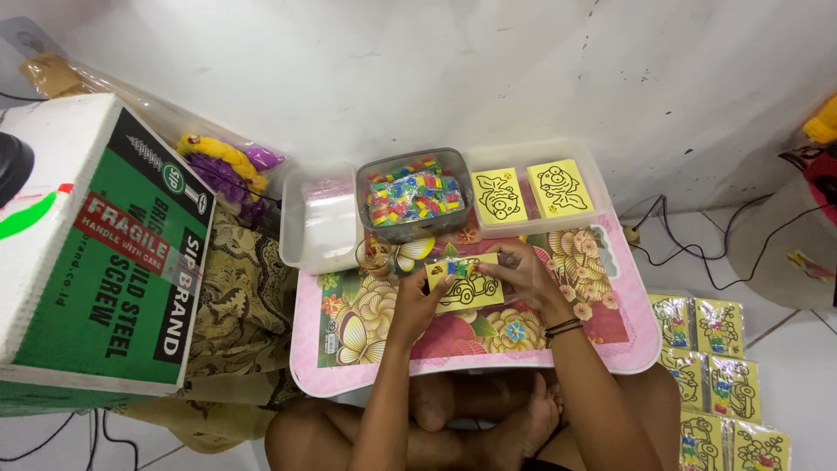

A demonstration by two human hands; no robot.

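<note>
Here, pinching a yellow card (465, 285) with a car outline at both short ends, left hand (425, 301) and right hand (518, 272) close together above the flowered pink tray table (623, 344), just before the grey tub of coloured packets (415, 194), presumably for easy reach.

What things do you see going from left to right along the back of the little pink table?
Clear tub of plastic bags → grey tub of colourful little packets → yellow card with a fish drawing → yellow card with a pig drawing.
</note>
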